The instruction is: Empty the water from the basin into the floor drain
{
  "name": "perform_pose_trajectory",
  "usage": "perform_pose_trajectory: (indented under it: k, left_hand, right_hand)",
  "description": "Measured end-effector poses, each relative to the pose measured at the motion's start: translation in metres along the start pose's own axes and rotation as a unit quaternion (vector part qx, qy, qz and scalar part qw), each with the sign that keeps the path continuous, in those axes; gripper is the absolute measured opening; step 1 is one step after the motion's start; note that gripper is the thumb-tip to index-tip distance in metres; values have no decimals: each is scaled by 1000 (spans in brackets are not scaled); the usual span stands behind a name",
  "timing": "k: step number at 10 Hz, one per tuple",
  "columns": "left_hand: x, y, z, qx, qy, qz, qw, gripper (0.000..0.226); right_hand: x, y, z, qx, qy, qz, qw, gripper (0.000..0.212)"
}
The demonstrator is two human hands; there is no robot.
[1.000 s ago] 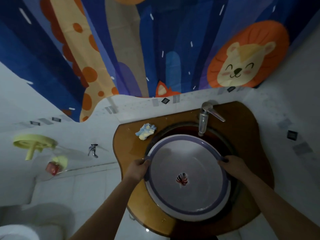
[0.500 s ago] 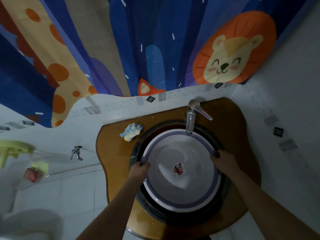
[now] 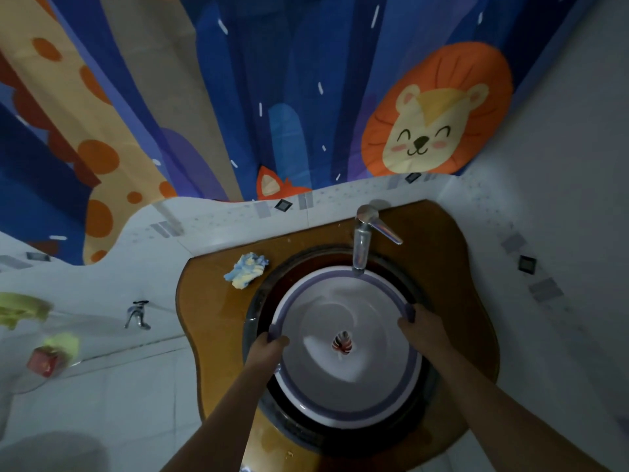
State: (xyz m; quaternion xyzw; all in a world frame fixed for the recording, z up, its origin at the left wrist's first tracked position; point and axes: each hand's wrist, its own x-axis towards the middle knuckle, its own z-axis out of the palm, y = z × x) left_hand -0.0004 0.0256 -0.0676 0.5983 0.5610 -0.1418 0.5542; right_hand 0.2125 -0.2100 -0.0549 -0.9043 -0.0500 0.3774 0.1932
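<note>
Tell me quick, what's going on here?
Both hands, left and right, grip basin rim. Basin sits in sink, water inside. Tap overhangs far rim.

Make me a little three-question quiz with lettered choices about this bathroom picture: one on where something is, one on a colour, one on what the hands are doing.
1. Where does the crumpled cloth lie?
A. inside the basin
B. on the brown counter, left of the tap
C. on the floor

2. What colour is the band round the basin rim?
A. purple
B. green
C. red

3. What are the two hands doing?
A. turning the tap
B. hanging free
C. gripping the basin rim on opposite sides

Answers: 1 B, the cloth sits on the counter beside the sink, left of the tap. 2 A, the rim band looks purple. 3 C, the left hand and the right hand each clasp the rim.
</note>
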Motion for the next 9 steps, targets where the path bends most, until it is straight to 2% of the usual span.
perform_pose_trajectory:
  k: [2,3,4,5,6,7,8,9]
  left_hand:
    - [-3,3,-2,2,-16,25,1000,23]
    - [-6,5,-3,7,-24,29,999,26]
    - [-8,7,-8,32,-22,52,998,22]
    - [-9,10,-11,57,-16,78,995,14]
    - [-11,13,-16,105,-10,117,988,33]
    - [-13,13,-18,147,-3,146,978,33]
    - [-19,8,-20,207,-12,168,964,34]
    - [-19,4,-20,224,-19,164,960,46]
  right_hand:
    - [-3,-5,4,2,-16,11,1000,58]
    - [-3,-5,4,6,-18,15,1000,59]
    - [-4,-7,3,13,-3,11,1000,48]
    - [-9,-11,-4,36,20,2,999,46]
    - [-25,-20,-24,76,65,-39,994,51]
    - [-44,-33,-44,101,118,-93,983,36]
    - [-92,-70,-95,226,198,-205,932,11]
    - [-130,-92,-126,341,197,-306,867,11]
